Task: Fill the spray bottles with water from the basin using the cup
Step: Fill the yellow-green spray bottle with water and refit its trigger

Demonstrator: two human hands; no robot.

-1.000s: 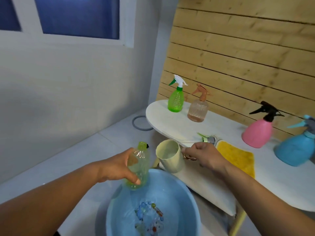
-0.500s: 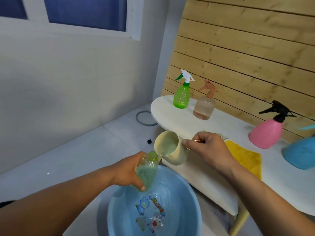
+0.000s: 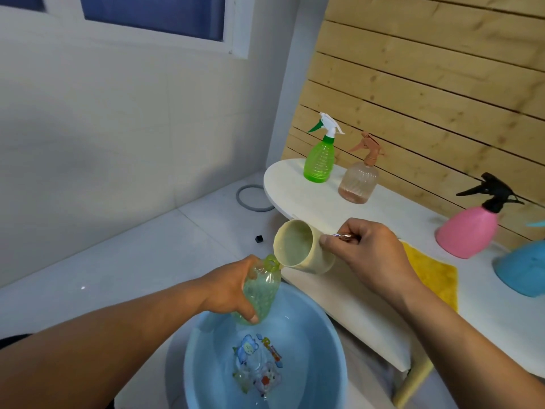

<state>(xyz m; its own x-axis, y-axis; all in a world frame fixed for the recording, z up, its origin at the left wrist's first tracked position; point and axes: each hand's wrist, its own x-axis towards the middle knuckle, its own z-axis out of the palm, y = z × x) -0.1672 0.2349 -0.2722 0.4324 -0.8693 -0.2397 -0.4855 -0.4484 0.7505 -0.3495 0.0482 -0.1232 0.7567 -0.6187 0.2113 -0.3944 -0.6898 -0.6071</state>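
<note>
My left hand (image 3: 228,286) grips a clear yellow-green bottle (image 3: 262,286) with its spray head off, tilted over the blue basin (image 3: 206,335). My right hand (image 3: 365,252) holds the cream cup (image 3: 298,246) by its handle, tipped on its side. The cup's lip touches the bottle's open neck. Water and a cartoon print show at the basin's bottom.
On the white table (image 3: 295,196) stand a green spray bottle (image 3: 320,160), a peach one (image 3: 358,180), a pink one (image 3: 469,228) and a blue one (image 3: 522,270). A yellow cloth (image 3: 433,276) lies by my right wrist. A grey ring (image 3: 250,199) lies on the floor.
The cup has tipped further over and its lip has come down onto the bottle's neck. My left hand has tilted the bottle toward the cup.
</note>
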